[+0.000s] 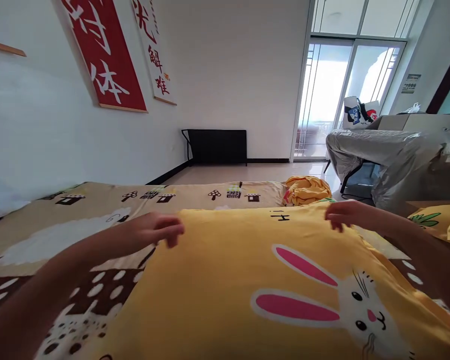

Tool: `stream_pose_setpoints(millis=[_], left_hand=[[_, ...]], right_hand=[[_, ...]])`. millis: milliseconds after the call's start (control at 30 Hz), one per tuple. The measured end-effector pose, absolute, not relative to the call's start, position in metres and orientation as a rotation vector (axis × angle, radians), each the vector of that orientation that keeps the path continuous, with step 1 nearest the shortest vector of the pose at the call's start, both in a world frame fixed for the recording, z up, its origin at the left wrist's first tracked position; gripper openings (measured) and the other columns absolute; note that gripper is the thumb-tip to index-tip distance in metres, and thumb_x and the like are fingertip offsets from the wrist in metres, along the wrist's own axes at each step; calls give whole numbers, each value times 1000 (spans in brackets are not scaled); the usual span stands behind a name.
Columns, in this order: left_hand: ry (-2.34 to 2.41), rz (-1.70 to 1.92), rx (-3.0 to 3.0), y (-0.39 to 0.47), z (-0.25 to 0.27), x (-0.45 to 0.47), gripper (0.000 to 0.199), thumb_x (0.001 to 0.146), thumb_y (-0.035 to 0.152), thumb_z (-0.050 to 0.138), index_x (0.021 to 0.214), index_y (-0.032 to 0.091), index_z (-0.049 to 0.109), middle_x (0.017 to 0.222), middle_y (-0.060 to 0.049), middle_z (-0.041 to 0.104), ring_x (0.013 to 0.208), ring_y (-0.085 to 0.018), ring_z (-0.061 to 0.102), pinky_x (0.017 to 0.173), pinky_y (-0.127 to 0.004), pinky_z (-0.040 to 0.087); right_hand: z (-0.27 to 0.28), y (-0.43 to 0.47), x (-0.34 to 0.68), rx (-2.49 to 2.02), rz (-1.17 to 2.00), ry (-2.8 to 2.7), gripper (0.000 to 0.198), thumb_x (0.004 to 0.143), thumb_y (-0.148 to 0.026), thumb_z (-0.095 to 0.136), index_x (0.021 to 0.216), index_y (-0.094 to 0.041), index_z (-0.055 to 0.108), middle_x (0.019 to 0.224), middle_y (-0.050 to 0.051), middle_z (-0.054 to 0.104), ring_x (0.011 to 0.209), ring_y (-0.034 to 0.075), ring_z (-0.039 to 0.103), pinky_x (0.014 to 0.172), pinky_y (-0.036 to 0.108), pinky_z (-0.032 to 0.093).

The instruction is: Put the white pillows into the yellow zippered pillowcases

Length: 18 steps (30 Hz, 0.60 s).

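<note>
A yellow cloth (217, 280) with a printed white rabbit lies spread before me, looking like a pillowcase or cover. Its far edge runs between my two hands. At the far left corner is my left hand (160, 229), palm down, its fingers loosely bent and apart with nothing visible in them. My right hand (343, 215) hovers by the far right corner, fingers curved downward and slightly spread; contact with the cloth cannot be made out. Beneath lies a beige and brown patterned sheet (195, 194) with mushrooms, houses and dots.
A crumpled orange-yellow cloth (308, 190) lies at the sheet's far right. More yellow fabric (435, 220) is at the right edge. Beyond stand a plastic-covered table (382, 145) with a box (416, 121), a black panel (217, 146) against the wall and a glass door (322, 100).
</note>
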<state>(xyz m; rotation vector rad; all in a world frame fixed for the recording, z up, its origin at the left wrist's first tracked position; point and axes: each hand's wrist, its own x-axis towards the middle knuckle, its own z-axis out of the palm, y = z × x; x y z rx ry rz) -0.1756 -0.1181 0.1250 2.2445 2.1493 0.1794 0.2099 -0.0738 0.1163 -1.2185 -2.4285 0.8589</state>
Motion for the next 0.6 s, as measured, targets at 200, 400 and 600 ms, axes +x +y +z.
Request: stream_pose_setpoints(millis=[200, 400, 600], left_hand=[[2145, 83, 2220, -39, 163, -132, 28, 82, 33, 53, 96, 12, 64, 96, -13, 67, 92, -20, 61, 82, -29, 46], [2142, 43, 2168, -21, 70, -124, 34, 90, 39, 45, 106, 13, 59, 108, -9, 62, 99, -18, 59, 89, -41, 46], [2076, 25, 2061, -8, 5, -156, 47, 92, 48, 31, 115, 17, 58, 124, -12, 58, 114, -23, 54, 99, -46, 38]], right_hand=[[143, -42, 35, -1431, -119, -2704, 22, 81, -24, 50, 92, -13, 65, 98, 16, 67, 89, 26, 62, 75, 35, 45], [67, -17, -8, -1459, 5, -2672, 36, 92, -26, 34, 104, -10, 63, 107, 16, 66, 99, 24, 61, 88, 36, 40], [14, 10, 12, -1512, 250, -2667, 48, 93, -42, 26, 104, -16, 64, 111, 13, 65, 102, 23, 60, 86, 33, 41]])
